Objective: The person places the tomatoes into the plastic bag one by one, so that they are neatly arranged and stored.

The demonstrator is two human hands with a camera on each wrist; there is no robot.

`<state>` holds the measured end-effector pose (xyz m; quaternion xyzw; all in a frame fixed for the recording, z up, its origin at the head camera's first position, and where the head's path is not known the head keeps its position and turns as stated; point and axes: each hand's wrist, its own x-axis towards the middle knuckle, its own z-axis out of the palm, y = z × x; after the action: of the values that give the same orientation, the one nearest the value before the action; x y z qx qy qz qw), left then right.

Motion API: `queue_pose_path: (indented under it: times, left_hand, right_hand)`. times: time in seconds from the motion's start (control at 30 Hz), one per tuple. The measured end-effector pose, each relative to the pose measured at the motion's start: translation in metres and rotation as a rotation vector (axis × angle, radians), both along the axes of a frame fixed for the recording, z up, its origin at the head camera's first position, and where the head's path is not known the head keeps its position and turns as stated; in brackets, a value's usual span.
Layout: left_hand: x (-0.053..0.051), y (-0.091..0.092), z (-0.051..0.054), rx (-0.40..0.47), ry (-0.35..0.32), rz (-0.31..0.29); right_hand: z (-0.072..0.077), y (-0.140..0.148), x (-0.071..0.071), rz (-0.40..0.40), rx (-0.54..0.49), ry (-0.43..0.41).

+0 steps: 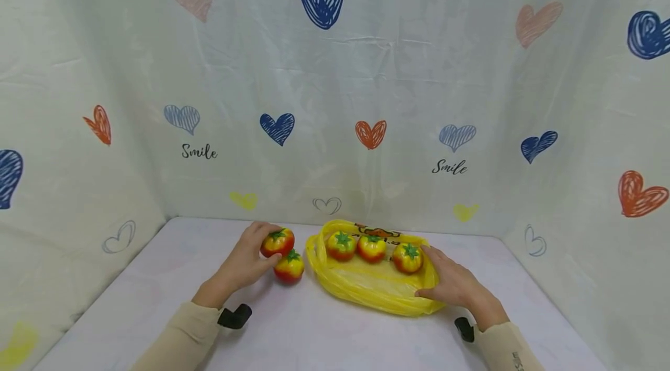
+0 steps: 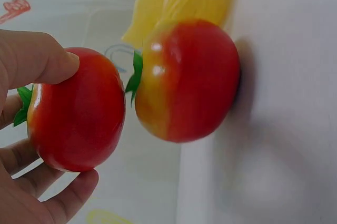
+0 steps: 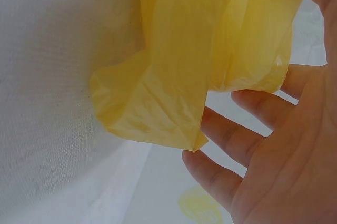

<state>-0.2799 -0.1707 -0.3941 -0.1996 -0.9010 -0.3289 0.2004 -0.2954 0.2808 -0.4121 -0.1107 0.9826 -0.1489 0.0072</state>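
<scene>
My left hand (image 1: 248,260) grips a red-and-yellow tomato (image 1: 278,242) with a green leafy top, thumb on one side and fingers on the other. Just below it a second tomato (image 1: 289,268) rests on the table. To the right lies a yellow plastic bag (image 1: 366,295), its mouth spread wide, with a tomato (image 1: 341,246), another tomato (image 1: 372,249) and a third tomato (image 1: 408,258) inside. At the bag's right side is my right hand (image 1: 455,281). Its spread, fairly straight fingers (image 3: 226,134) touch the outside of the plastic; the thumb tip is hidden in the right wrist view.
The white table (image 1: 293,336) is enclosed at the back and sides by a pale curtain (image 1: 398,68) printed with hearts. Black bands (image 1: 235,317) sit on both wrists.
</scene>
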Motion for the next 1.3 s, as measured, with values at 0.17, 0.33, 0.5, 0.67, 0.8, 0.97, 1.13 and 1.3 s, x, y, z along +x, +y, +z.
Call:
queue_pose_path:
  times: [0.17, 0.33, 0.5, 0.67, 0.8, 0.97, 1.13, 1.3]
  left_hand:
    - [0.002, 0.011, 0.001, -0.001, -0.021, -0.025]
    - [0.003, 0.023, 0.003, 0.010, -0.057, -0.043]
    - [0.003, 0.033, 0.006, 0.013, -0.042, -0.077]
    - [0.003, 0.045, 0.010, 0.001, -0.023, -0.101]
    - [0.001, 0.055, 0.012, -0.014, -0.013, -0.132]
    - [-0.003, 0.069, 0.013, -0.045, 0.011, -0.195]
    - [-0.006, 0.081, 0.014, -0.075, 0.061, -0.263]
    - [-0.008, 0.094, 0.013, -0.109, 0.054, -0.307]
  right_hand:
    - [-0.001, 0.001, -0.002, -0.007, 0.002, -0.008]
    - [-0.002, 0.001, -0.002, -0.004, 0.000, -0.001]
    - [-0.003, 0.002, -0.002, 0.015, 0.003, 0.012]
    - [-0.001, 0.001, -0.001, 0.016, 0.008, 0.013]
    - [0.000, 0.001, 0.000, 0.019, 0.009, 0.014]
    - [0.000, 0.001, 0.001, 0.026, 0.011, 0.028]
    - [0.001, 0.002, 0.002, 0.047, 0.007, 0.044]
    - [0.001, 0.002, 0.003, 0.050, 0.000, 0.046]
